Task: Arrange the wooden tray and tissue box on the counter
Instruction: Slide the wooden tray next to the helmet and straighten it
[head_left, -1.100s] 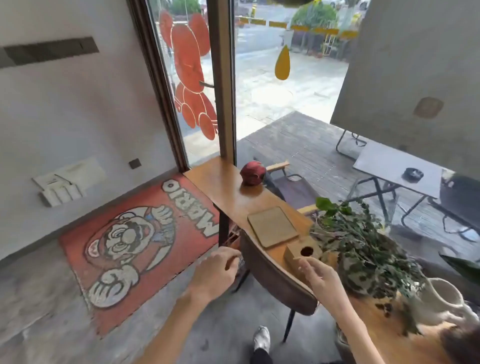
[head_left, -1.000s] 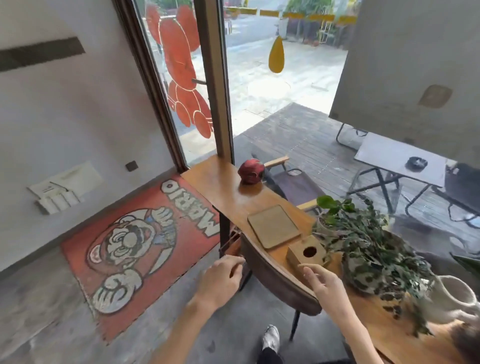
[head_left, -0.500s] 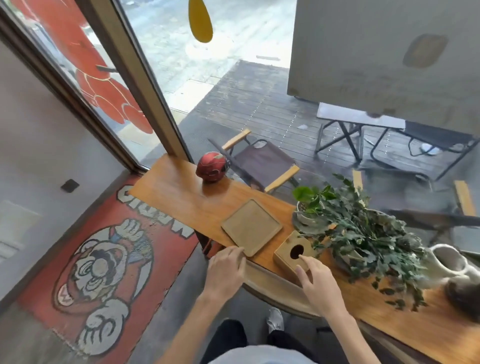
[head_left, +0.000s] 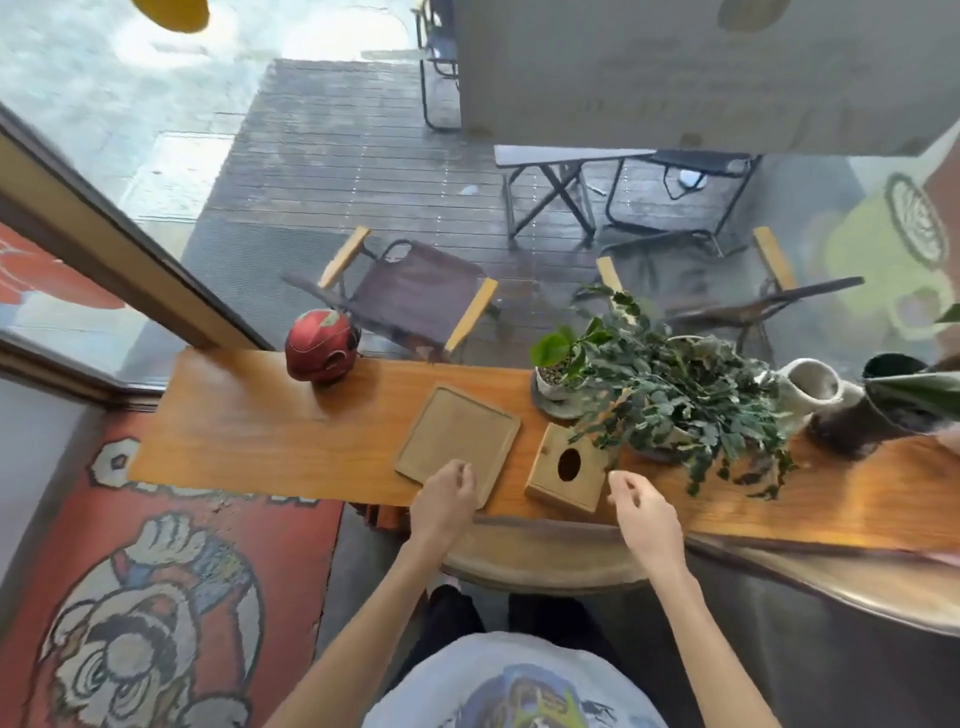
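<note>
A flat wooden tray lies skewed on the long wooden counter. My left hand covers the tray's near corner at the counter's front edge, fingers curled over the rim. To the right of the tray sits a square wooden tissue box with a round hole in its top. My right hand hovers just off the box's near right corner, fingers loosely bent and holding nothing.
A red helmet figure stands at the counter's back left. A small potted plant and a large leafy plant crowd behind the box, with a white jug and a dark pot further right. A chair back is below the counter's edge.
My head has tilted to look down over the counter. My left hand rose from the counter's edge onto the tray's corner. My right hand shifted from the box's front to its right side.
</note>
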